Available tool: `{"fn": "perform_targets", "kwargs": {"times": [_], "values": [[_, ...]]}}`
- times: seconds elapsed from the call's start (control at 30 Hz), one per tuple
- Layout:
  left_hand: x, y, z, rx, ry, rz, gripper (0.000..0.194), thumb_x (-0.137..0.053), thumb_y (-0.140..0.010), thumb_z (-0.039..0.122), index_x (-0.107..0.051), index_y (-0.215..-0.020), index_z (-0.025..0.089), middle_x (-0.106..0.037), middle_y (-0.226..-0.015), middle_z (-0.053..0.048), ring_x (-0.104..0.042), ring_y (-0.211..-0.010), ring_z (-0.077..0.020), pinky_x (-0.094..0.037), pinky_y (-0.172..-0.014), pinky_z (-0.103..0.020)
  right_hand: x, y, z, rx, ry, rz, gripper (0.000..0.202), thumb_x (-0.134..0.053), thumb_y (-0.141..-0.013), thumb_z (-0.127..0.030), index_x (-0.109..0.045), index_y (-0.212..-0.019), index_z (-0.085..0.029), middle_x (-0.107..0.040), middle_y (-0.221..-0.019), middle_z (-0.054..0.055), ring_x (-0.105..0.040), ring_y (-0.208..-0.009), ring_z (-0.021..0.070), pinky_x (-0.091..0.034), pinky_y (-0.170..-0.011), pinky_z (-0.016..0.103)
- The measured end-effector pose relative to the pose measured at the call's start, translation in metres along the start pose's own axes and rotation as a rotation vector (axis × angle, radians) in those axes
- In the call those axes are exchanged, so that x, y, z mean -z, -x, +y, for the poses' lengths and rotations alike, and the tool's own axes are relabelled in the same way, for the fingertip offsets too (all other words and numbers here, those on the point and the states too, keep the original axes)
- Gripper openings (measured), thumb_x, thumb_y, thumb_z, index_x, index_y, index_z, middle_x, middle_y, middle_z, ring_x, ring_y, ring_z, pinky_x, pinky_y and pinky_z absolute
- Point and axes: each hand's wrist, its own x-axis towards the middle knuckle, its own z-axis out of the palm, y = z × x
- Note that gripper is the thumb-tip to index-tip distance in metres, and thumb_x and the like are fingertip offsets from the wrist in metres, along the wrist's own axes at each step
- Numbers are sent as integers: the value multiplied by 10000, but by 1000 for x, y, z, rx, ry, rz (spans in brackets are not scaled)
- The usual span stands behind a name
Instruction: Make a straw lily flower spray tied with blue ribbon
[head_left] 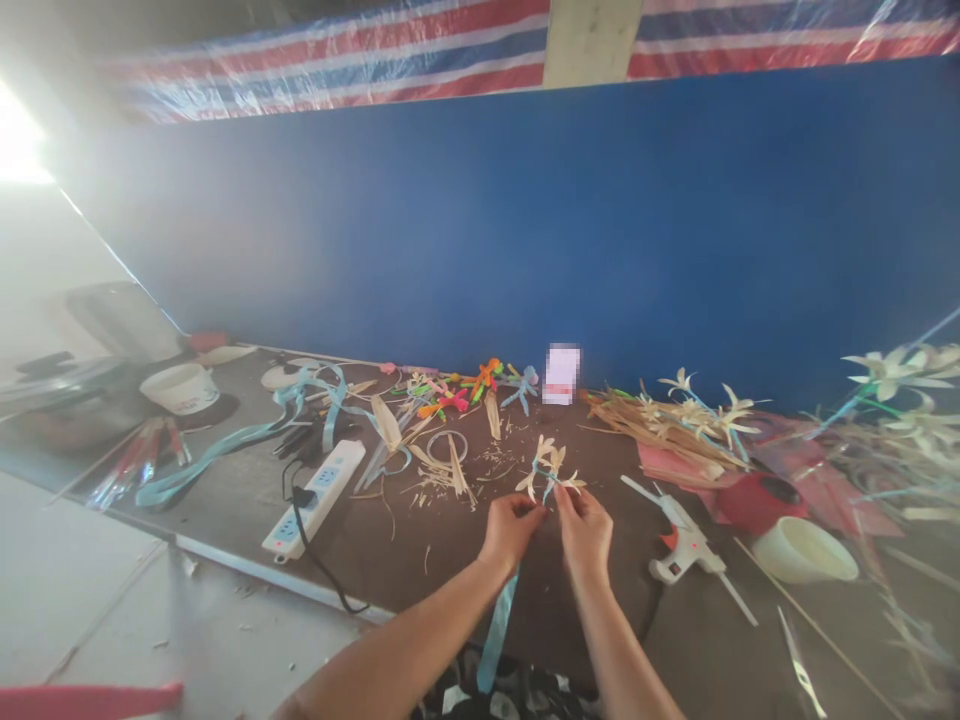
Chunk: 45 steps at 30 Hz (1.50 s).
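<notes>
Both hands are together over the front middle of the dark table. My left hand (512, 532) is closed, its fingertips pinching the lower end of a pale handmade flower (551, 458) with a blue-wrapped stem. Close beside it, my right hand (585, 525) pinches the same flower's stem from the right. A light blue ribbon (499, 628) hangs below the left hand toward the lap. The exact grip of the fingertips on ribbon and stem is partly hidden. Right of the hands lies a white glue gun (688, 548) with a small red light.
A white power strip (315, 500) with a black cord lies left. Dried husk pieces (450, 470) and colourful figures (465, 395) are strewn behind the hands. Finished flowers (705, 410), a white cup (806, 550) and scissors (801, 665) are right. A blue panel (525, 230) stands behind.
</notes>
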Motion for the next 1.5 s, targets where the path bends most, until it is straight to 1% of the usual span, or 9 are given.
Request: {"fn": "perform_targets", "kwargs": {"times": [0.13, 0.3, 0.5, 0.7, 0.97, 1.17, 1.27, 1.37, 1.5], "values": [[-3, -12, 1, 83, 119, -92, 222, -635, -584, 331, -587, -640, 122, -514, -441, 29, -439, -341, -61, -240, -334, -160, -8, -14, 12, -95, -152, -15, 285, -568, -656, -435, -563, -652, -150, -483, -481, -50, -371, -416, 74, -285, -401, 181], [-3, -30, 2, 186, 249, -199, 267, -678, -534, 323, -578, -651, 105, -591, -565, -15, -508, -403, -71, -331, -384, -167, -16, -25, 22, -125, -218, -17, 274, -574, -644, -430, -544, -665, -158, -430, -437, -75, -316, -362, 53, -251, -353, 172], [-2, -35, 0, 196, 272, -277, 317, -705, -522, 306, -606, -735, 92, -621, -613, -43, -524, -412, -73, -362, -404, -172, -20, -25, 33, -139, -265, -3, 270, -574, -643, -426, -531, -678, -162, -402, -439, -85, -309, -364, 48, -244, -352, 165], [-2, -32, 0, 189, 300, -262, 255, -694, -553, 271, -597, -711, 95, -612, -596, -33, -531, -394, -83, -366, -386, -175, -18, -24, 42, -154, -285, -19, 273, -576, -654, -424, -536, -716, -161, -396, -457, -88, -304, -369, 46, -239, -354, 164], [-1, -33, -4, 208, 268, -259, 241, -689, -563, 269, -589, -693, 92, -609, -589, -36, -543, -402, -92, -363, -376, -171, -17, -25, 48, -153, -304, -42, 278, -583, -655, -434, -519, -656, -163, -374, -419, -97, -291, -343, 38, -224, -336, 160], [-1, -34, -4, 177, 316, -259, 236, -679, -578, 251, -588, -741, 105, -614, -594, -33, -540, -404, -85, -364, -388, -164, -17, -24, 49, -151, -322, -54, 316, -607, -642, -425, -539, -796, -157, -539, -559, -39, -429, -396, 66, -333, -363, 172], [0, -35, -5, 169, 343, -264, 248, -677, -582, 257, -581, -756, 109, -619, -611, -38, -547, -421, -88, -366, -398, -162, -18, -23, 47, -155, -340, -78, 320, -609, -648, -409, -526, -847, -172, -561, -588, -31, -476, -418, 89, -376, -372, 188], [0, -37, -7, 168, 364, -253, 251, -671, -588, 260, -572, -765, 113, -616, -619, -34, -543, -419, -85, -375, -408, -170, -18, -23, 46, -155, -360, -101, 299, -602, -660, -392, -523, -864, -188, -565, -589, -34, -496, -430, 101, -385, -369, 192], [0, -46, -6, 244, 396, -199, 258, -685, -555, 233, -557, -749, 122, -603, -600, -16, -543, -421, -88, -368, -407, -173, -17, -26, 46, -140, -386, -98, 218, -591, -678, -367, -529, -807, -202, -560, -595, -46, -504, -467, 98, -403, -409, 192]]}}
